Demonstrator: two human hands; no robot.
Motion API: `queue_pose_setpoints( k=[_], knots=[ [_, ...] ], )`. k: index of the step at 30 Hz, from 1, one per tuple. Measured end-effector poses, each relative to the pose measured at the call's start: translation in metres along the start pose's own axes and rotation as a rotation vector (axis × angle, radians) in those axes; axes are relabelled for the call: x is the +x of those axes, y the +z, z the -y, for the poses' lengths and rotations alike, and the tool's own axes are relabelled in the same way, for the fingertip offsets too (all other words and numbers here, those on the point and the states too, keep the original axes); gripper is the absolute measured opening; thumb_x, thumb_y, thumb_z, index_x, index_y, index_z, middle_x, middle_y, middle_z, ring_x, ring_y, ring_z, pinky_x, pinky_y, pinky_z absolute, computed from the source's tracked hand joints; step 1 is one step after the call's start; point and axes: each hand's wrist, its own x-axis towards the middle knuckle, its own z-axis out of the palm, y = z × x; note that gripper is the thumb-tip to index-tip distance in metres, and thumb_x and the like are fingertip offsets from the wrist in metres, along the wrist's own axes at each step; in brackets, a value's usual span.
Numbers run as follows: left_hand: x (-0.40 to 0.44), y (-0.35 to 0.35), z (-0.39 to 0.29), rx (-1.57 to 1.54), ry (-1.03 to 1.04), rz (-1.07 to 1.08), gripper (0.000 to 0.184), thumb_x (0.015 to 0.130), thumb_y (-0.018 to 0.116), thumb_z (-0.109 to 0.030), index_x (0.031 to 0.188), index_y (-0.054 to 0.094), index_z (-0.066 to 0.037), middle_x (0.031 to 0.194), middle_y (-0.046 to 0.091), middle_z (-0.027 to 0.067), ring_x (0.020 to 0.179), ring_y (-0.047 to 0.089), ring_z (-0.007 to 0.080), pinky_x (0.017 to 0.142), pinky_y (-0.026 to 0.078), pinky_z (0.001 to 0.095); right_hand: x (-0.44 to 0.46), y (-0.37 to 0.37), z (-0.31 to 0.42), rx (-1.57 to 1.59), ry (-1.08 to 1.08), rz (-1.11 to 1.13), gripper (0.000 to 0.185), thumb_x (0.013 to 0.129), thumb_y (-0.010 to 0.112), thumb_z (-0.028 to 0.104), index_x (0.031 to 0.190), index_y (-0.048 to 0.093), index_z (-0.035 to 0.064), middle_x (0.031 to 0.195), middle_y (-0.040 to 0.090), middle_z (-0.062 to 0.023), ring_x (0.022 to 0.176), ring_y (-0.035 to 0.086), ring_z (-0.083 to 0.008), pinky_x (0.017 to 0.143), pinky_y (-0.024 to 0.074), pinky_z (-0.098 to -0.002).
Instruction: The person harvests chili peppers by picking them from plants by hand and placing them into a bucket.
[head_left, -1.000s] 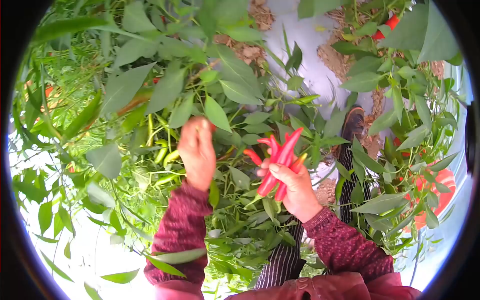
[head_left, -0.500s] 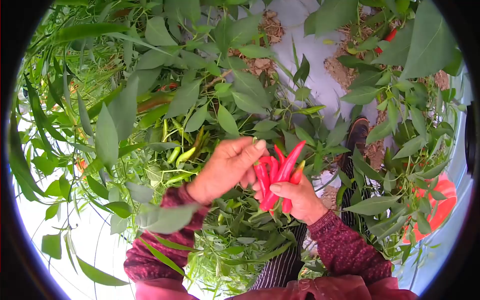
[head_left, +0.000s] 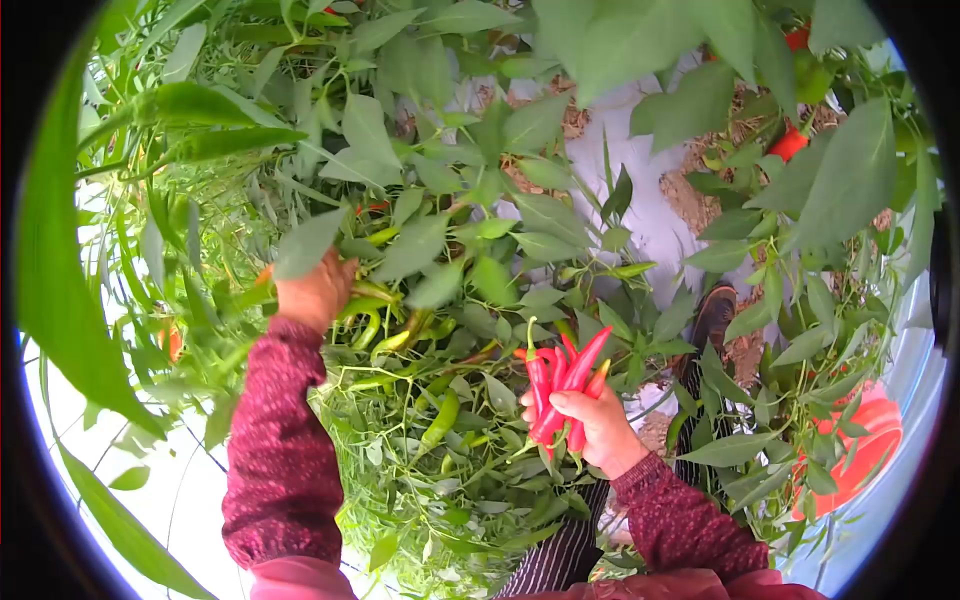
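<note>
A bunch of red chili peppers (head_left: 566,388) is gripped in my right hand (head_left: 598,425), thumb laid across them and their tips and stems sticking out. My left hand (head_left: 315,292) reaches into the pepper plant at the left. A leaf (head_left: 308,243) covers part of that hand, and its fingers are mostly hidden. Just right of it hang green chili peppers (head_left: 366,328) among the stems. Another green chili pepper (head_left: 440,420) hangs lower, between my two arms.
Leafy pepper plants surround both hands. Pale ground sheeting (head_left: 640,170) runs between the rows. A shoe (head_left: 714,312) stands right of centre. A red container (head_left: 865,450) sits at the right, partly behind leaves. Large leaves hang close to the camera at the left.
My left hand has left the bunch and moved left into the foliage. One more red chili pepper now stands at the left of the bunch in my right hand. The view has shifted slightly.
</note>
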Motion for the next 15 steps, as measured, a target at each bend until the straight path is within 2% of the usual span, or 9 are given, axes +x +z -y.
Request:
queue_pose_setpoints(
  k=[1,3,7,9,10,11,13,14,15],
  knots=[
    [-0.009,0.016,0.002,0.001,-0.009,0.002,0.039,0.084,0.051,-0.045,0.092,0.062,-0.008,0.088,0.061,0.0108,0.085,0.058,0.0289,0.07,0.045,0.0469,0.001,0.001,-0.001,-0.007,0.006,-0.009,0.046,0.081,0.061,0.009,0.123,0.044,-0.0005,0.098,0.062,-0.0153,0.086,0.062,-0.0245,0.072,0.0542,-0.04],
    [-0.023,0.059,0.004,0.102,0.148,-0.052,0.038,0.083,0.052,-0.044,0.092,0.063,-0.008,0.088,0.061,0.011,0.084,0.058,0.0294,0.069,0.045,0.0486,0.003,0.004,-0.001,-0.015,0.008,-0.015,0.046,0.081,0.061,0.01,0.123,0.044,-0.0006,0.098,0.062,-0.0149,0.087,0.062,-0.0247,0.071,0.0542,-0.0399],
    [-0.044,0.003,-0.021,0.114,0.166,-0.188,0.037,0.09,0.045,-0.041,0.099,0.061,-0.009,0.077,0.062,0.0112,0.068,0.061,0.0224,0.065,0.046,0.0486,0.007,0.009,-0.002,-0.046,0.014,-0.045,0.045,0.082,0.06,0.01,0.123,0.044,-0.001,0.098,0.062,-0.0153,0.086,0.062,-0.0256,0.07,0.0548,-0.0404],
    [-0.033,-0.026,-0.024,-0.062,0.227,0.392,0.037,0.092,0.043,-0.039,0.092,0.061,-0.008,0.067,0.059,0.0108,0.06,0.06,0.0242,0.063,0.048,0.045,0.008,0.01,-0.001,-0.066,0.027,-0.08,0.047,0.08,0.059,0.01,0.124,0.046,0.0042,0.099,0.062,-0.0174,0.087,0.063,-0.0299,0.08,0.0511,-0.0439],
    [-0.027,-0.005,-0.014,-0.128,0.242,0.306,0.041,0.093,0.041,-0.041,0.09,0.063,-0.007,0.065,0.06,0.0128,0.059,0.059,0.0251,0.062,0.048,0.0381,0.008,0.009,-0.001,-0.068,0.028,-0.08,0.047,0.08,0.059,0.01,0.124,0.046,0.0042,0.099,0.062,-0.0174,0.087,0.063,-0.0299,0.08,0.0511,-0.0439],
    [-0.02,0.014,0.001,-0.126,0.239,0.306,0.041,0.093,0.041,-0.041,0.09,0.063,-0.007,0.065,0.06,0.0128,0.059,0.059,0.0251,0.062,0.048,0.0381,0.008,0.007,-0.002,-0.073,0.02,-0.092,0.047,0.08,0.059,0.01,0.125,0.046,0.0043,0.099,0.062,-0.0173,0.087,0.063,-0.0298,0.08,0.051,-0.0438],
    [-0.001,0.041,0.034,-0.745,0.101,0.369,0.046,0.095,0.04,-0.042,0.087,0.064,-0.003,0.07,0.064,0.0141,0.06,0.06,0.0237,0.06,0.048,0.0345,0.01,0.007,-0.003,-0.08,0.009,-0.099,0.047,0.08,0.059,0.01,0.125,0.046,0.0045,0.099,0.062,-0.0173,0.087,0.062,-0.0297,0.08,0.051,-0.0437],
    [0.008,0.051,0.045,-0.899,-0.089,0.454,0.047,0.095,0.041,-0.04,0.088,0.064,0.0,0.076,0.066,0.0134,0.061,0.061,0.0207,0.062,0.049,0.035,0.01,0.007,-0.003,-0.049,0.0,-0.109,0.045,0.082,0.059,0.01,0.124,0.046,0.0026,0.099,0.062,-0.0172,0.086,0.063,-0.0284,0.075,0.0529,-0.0426],
    [0.019,0.043,0.051,-1.093,-0.503,0.555,0.04,0.094,0.046,-0.033,0.086,0.063,0.003,0.077,0.065,0.0115,0.062,0.06,0.019,0.067,0.051,0.0334,0.011,0.007,-0.003,-0.019,-0.009,-0.12,0.043,0.083,0.059,0.01,0.122,0.046,0.0007,0.099,0.062,-0.0172,0.085,0.063,-0.027,0.07,0.0547,-0.0416]
  ],
)
